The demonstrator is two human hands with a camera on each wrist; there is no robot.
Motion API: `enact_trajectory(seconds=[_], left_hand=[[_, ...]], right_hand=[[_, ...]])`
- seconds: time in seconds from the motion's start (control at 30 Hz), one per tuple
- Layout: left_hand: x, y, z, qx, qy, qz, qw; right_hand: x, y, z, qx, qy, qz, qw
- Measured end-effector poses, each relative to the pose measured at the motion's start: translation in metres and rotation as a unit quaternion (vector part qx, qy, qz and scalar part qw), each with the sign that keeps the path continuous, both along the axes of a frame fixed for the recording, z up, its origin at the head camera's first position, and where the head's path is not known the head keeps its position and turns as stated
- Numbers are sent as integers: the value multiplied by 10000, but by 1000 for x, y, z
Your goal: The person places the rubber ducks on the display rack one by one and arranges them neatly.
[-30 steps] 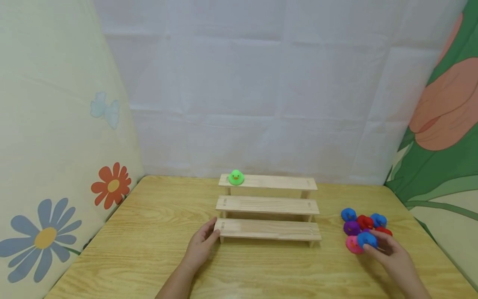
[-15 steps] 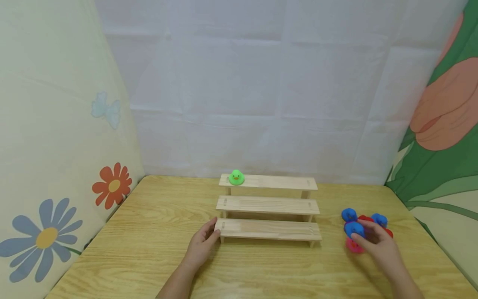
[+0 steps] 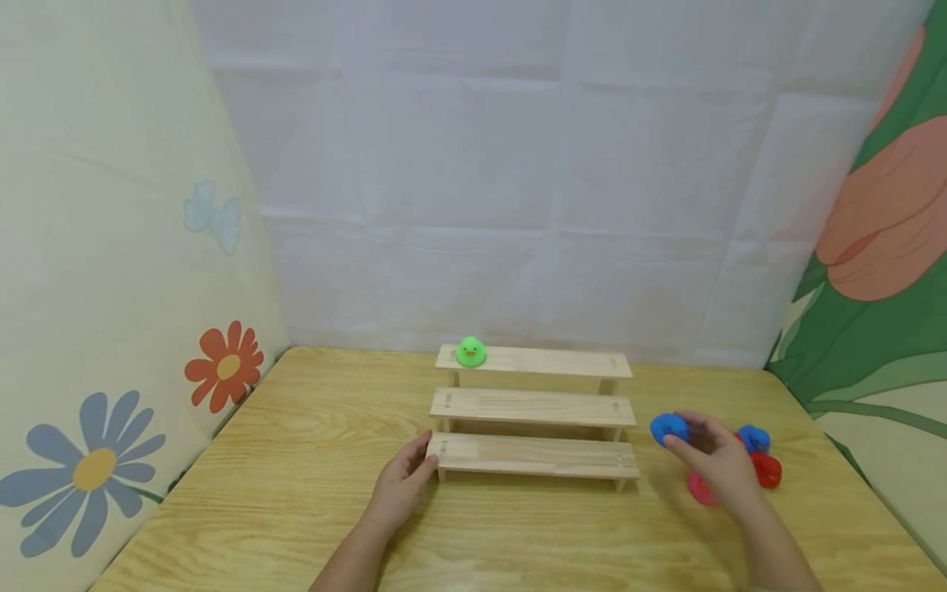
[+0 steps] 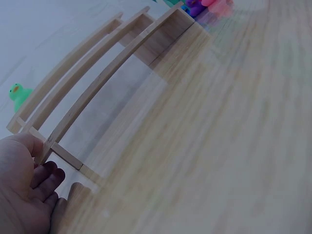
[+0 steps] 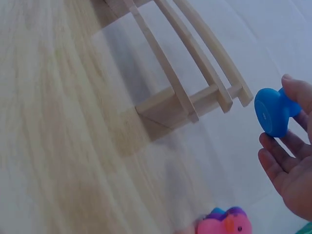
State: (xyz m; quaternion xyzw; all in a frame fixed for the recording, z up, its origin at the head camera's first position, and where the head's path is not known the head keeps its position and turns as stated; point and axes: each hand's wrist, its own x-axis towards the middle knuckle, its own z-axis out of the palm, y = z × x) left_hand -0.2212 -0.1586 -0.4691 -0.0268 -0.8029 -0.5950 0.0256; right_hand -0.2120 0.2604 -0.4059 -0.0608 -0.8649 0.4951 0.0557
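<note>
Blue, smooth and rubbery-looking, a toy duck with a round flat base (image 3: 669, 428) is pinched by the right hand (image 3: 716, 460), thumb on one side and fingertips on the other, the gap just the duck's width. It is off the table, near the right end of a three-tier rack of pale wooden boards (image 3: 533, 454) and apart from it. The right wrist view shows the base tipped sideways, so carrying it well would, I judge, mean a light pinch and a turn of the wrist to level that base.

The left hand (image 3: 399, 485) grips the left end of the lowest board between thumb and curled fingers; steady, gentle holding there should stop the rack skidding.

On the top board's left end sits a bright green toy duck (image 3: 470, 352), upright. Beside the right forearm lie a pink duck (image 3: 700, 488), a red duck (image 3: 767, 470) and a second blue duck (image 3: 754, 438); the sleeveless wrist is best lifted over them. Beneath everything is a wood-grained table (image 3: 518, 534); behind hangs creased white cloth (image 3: 518, 164).
</note>
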Motion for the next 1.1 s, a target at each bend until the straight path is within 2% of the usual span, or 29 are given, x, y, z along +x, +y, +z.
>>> enact_trajectory(seconds=[0.17, 0.33, 0.8, 1.1], left_hand=[[0, 0, 0, -11, 16, 5, 10000], [-1, 1, 0, -43, 55, 19, 10000], [0, 1, 0, -13, -23, 14, 10000], [-1, 2, -1, 21, -98, 62, 9999]], right_hand=[[-8, -12, 6, -45, 81, 153, 9998], [-16, -23, 11, -344, 105, 303, 9989], [-42, -51, 20, -704, 639, 707, 9930], [-59, -66, 25, -631, 718, 1026, 9901]])
